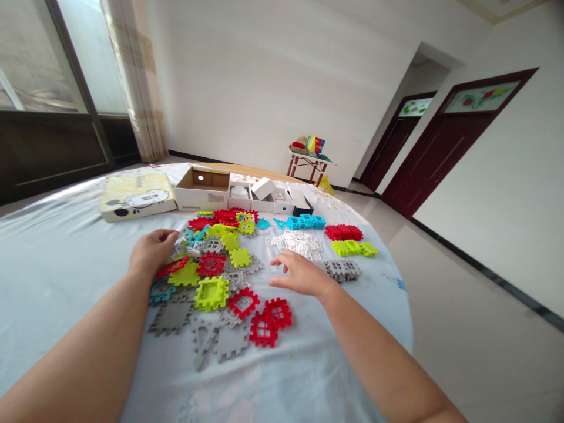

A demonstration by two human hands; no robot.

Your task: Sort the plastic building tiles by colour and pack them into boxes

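My left hand (152, 251) is at the left edge of a mixed pile of plastic interlocking building panels. Its fingers are curled together; what they hold, if anything, I cannot make out. A red panel (171, 267) and a light blue piece (198, 236) lie close to it. My right hand (299, 271) hovers on the right of the pile, thumb and fingers apart, holding nothing. Just beyond it are small white lattice pieces (297, 242). Nearer me lie a lime green panel (212, 294), red window panels (264, 329) and a grey square panel (231, 342).
Sorted groups of blue panels (306, 222), red panels (343, 232), green panels (352, 248) and grey panels (342, 270) line the right side. At the back stand an open box (202, 197), its yellow-and-white lid (136, 197) and small white boxes (263, 200). A light blue cloth (330, 364) covers the round table.
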